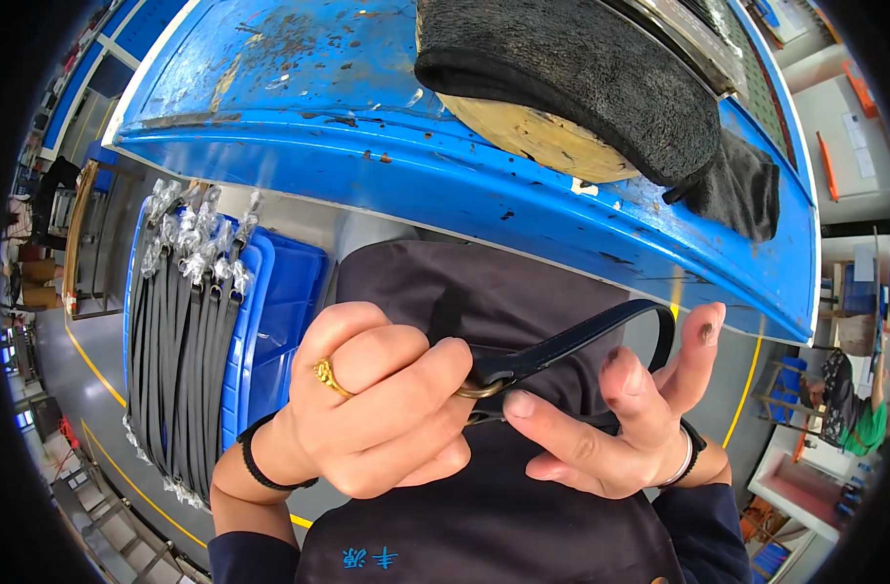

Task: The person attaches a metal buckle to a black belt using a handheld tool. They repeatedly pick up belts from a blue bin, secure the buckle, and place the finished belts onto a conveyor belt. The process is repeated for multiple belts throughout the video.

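Observation:
In front of my dark apron [503,516], my left hand [377,409] is closed round one end of a glossy black strap [591,336]. A brass-coloured metal ring [484,389] shows at its fingertips, joined to the strap's end. The strap rises to the right and bends in a loop behind the fingers of my right hand [611,423]. That hand has its fingers spread, with dark smudges on some of the tips. One of its fingertips is close to the ring; whether it touches, I cannot tell. The strap's other end is hidden by the hands.
Ahead stands a stained blue workbench [338,146]. On it lies a rounded form covered in black fuzzy cloth [572,78], with a black rag [742,190] at its right. To the left, several black straps [177,360] with plastic-wrapped ends drape over a blue crate [284,292].

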The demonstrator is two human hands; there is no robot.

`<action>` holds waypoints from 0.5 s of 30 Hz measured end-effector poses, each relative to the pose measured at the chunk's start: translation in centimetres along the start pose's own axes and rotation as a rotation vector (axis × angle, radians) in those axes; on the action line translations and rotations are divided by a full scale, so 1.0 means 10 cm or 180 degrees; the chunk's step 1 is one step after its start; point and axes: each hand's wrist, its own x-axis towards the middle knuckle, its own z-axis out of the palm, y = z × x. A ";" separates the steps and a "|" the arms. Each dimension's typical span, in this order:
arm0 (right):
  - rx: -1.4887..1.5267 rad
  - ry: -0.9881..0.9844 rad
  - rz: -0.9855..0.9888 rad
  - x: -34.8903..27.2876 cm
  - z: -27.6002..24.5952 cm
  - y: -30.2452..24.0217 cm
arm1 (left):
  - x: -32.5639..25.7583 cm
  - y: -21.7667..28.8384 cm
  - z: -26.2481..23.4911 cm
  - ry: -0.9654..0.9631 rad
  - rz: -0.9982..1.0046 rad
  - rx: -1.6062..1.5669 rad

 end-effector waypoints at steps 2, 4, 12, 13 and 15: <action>0.0000 -0.0020 0.0005 0.00 0.00 0.00 | 0.00 0.00 0.00 0.0014 0.0001 0.0007; 0.0073 -0.0017 -0.0025 0.01 0.00 -0.01 | 0.00 0.00 -0.01 0.0011 0.0001 0.0015; -0.0046 0.1014 0.1325 -0.02 -0.18 0.36 | -0.06 -0.05 -0.03 0.0039 0.0040 -0.0037; -0.0244 0.1145 0.1683 0.00 -0.20 0.45 | -0.06 -0.05 -0.03 0.0036 0.0046 -0.0039; -0.0831 0.0664 0.1952 -0.07 -0.18 0.65 | -0.06 -0.07 -0.04 0.0018 0.0049 -0.0059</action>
